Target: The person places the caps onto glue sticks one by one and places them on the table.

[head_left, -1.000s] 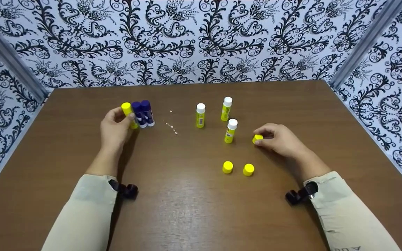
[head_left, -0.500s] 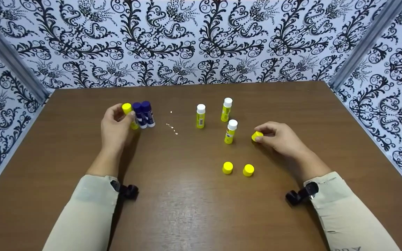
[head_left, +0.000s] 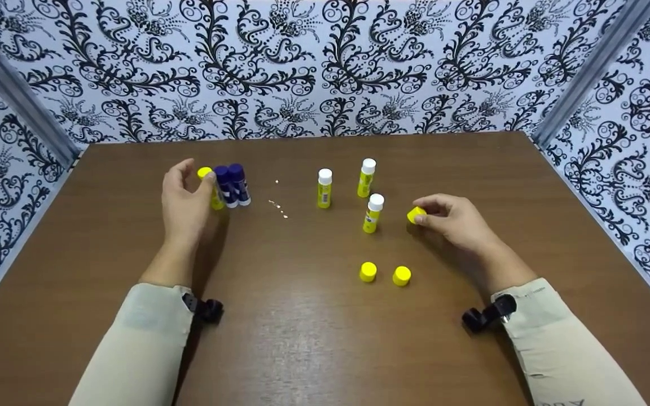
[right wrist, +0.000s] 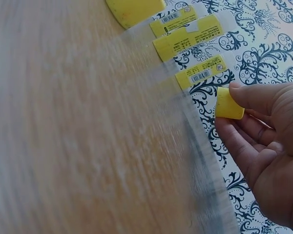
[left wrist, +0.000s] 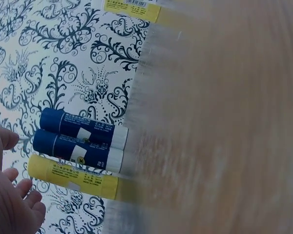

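In the head view, my left hand [head_left: 184,206] is spread beside a yellow glue stick [head_left: 217,197]. The left wrist view shows the fingers apart from that yellow stick [left wrist: 73,177]. Two dark blue glue sticks [head_left: 225,186] with white bases stand upright against it. My right hand [head_left: 457,223] pinches a tilted yellow cap [head_left: 414,215] between thumb and fingers, held off the table. Nearest to that hand stands a yellow glue stick with a white top [head_left: 372,214]. Two more of the same kind [head_left: 324,189] stand upright farther back.
Two loose yellow caps [head_left: 368,272] sit on the brown table [head_left: 280,316] in front of the white-topped sticks. Small white crumbs [head_left: 279,206] lie right of the blue sticks. A patterned wall [head_left: 302,67] bounds the table's back.
My left hand has let go of the yellow glue stick, its fingers opening away from it. The right hand has lifted slightly and tilted the yellow cap.
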